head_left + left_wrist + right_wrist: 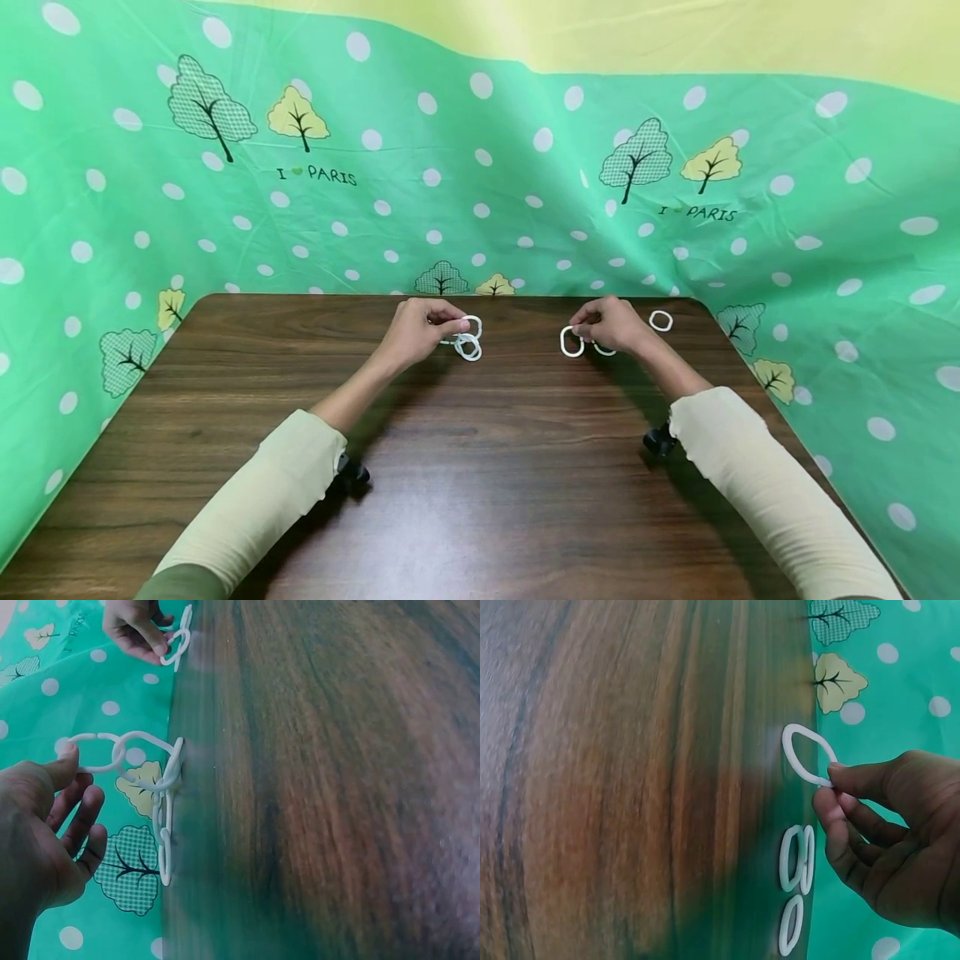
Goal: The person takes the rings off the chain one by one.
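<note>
My left hand (420, 327) pinches the end of a short chain of white plastic links (139, 735) between thumb and fingers. One link is raised off the table; the others hang from it or lie along the tabletop, hooked through each other. To the right, my right hand (617, 325) pinches a single white oval link (788, 746) between thumb and forefinger, tilted and held above the surface. A narrow gap shows in that link's side by the fingertips. The chain and the single link are apart.
Below the right hand, several loose white links (784, 862) lie on the dark wooden table (487, 467), one of them near the far right corner. Behind the table's far edge hangs a green dotted cloth (480, 183). Black wrist mounts sit under both sleeves.
</note>
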`<action>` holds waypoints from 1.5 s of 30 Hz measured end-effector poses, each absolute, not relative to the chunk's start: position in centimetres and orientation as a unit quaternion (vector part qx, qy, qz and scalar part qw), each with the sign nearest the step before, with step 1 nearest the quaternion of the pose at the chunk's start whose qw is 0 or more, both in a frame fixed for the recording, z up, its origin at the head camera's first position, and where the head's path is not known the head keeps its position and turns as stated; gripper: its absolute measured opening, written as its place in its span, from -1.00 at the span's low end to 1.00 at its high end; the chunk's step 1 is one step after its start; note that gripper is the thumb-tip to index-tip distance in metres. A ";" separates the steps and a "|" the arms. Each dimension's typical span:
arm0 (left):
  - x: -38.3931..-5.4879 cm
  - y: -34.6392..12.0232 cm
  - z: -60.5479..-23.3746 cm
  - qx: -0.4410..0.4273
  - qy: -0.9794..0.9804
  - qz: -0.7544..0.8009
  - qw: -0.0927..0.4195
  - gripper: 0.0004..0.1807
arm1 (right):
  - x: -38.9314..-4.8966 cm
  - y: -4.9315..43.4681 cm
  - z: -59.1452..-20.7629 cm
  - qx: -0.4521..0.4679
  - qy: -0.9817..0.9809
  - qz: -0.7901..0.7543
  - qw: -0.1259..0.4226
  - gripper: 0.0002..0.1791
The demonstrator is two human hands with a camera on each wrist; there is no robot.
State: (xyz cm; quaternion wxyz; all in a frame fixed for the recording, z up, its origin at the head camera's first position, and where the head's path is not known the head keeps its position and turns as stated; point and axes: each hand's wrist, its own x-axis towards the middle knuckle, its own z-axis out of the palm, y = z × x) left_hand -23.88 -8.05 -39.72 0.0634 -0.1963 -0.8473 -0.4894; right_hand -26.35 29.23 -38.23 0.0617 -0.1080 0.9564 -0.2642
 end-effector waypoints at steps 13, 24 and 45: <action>-23.9 -7.4 -39.4 -0.208 -0.844 -0.490 0.068 -0.88 | -30.1 32.8 -42.9 -0.131 0.957 -0.256 0.028 -0.90; -24.1 -6.9 -39.2 -0.203 -0.840 -0.500 0.053 -0.84 | -30.5 33.3 -43.9 -0.128 0.958 -0.257 0.012 -0.92; -24.3 -7.0 -39.4 -0.203 -0.842 -0.498 0.053 -0.79 | -26.5 27.1 -39.0 -0.154 0.954 -0.257 -0.011 -0.83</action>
